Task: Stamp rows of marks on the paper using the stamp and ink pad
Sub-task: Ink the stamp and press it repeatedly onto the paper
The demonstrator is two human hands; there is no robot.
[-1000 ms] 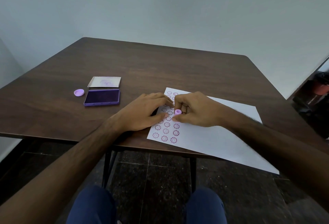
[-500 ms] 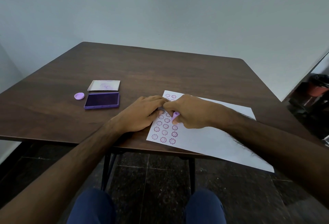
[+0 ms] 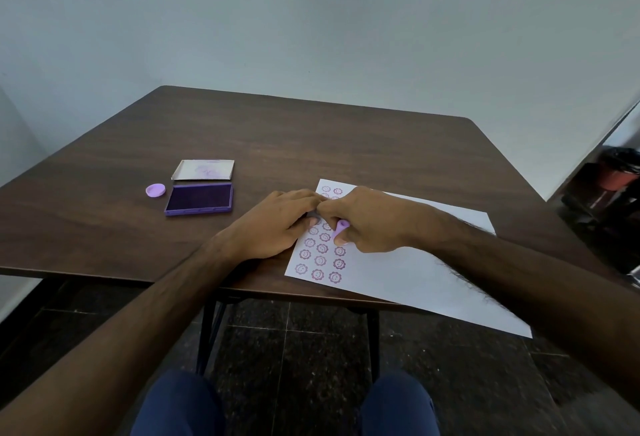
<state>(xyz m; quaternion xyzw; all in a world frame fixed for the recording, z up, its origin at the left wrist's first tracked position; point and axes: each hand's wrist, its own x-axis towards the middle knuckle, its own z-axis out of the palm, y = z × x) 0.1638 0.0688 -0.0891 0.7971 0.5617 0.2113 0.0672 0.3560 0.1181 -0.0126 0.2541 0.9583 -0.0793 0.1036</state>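
We are pinching the lilac stamp (image 3: 342,226) in our right hand (image 3: 372,219) over the paper (image 3: 408,273), our left hand (image 3: 277,224) lying flat, steadying its edge, ink pad (image 3: 199,198) lying open nearby

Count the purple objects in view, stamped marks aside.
3. A round cap at the left of the table; the open ink pad beside it; the stamp in the right hand, over the paper. That hand may hide more.

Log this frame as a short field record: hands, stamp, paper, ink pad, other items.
right hand: grips the stamp, pressed to the paper
left hand: flat, holding the paper's left edge
paper: three columns of purple marks at its left end; near corner overhangs the table
ink pad: open, lid behind it
cap: left of the pad
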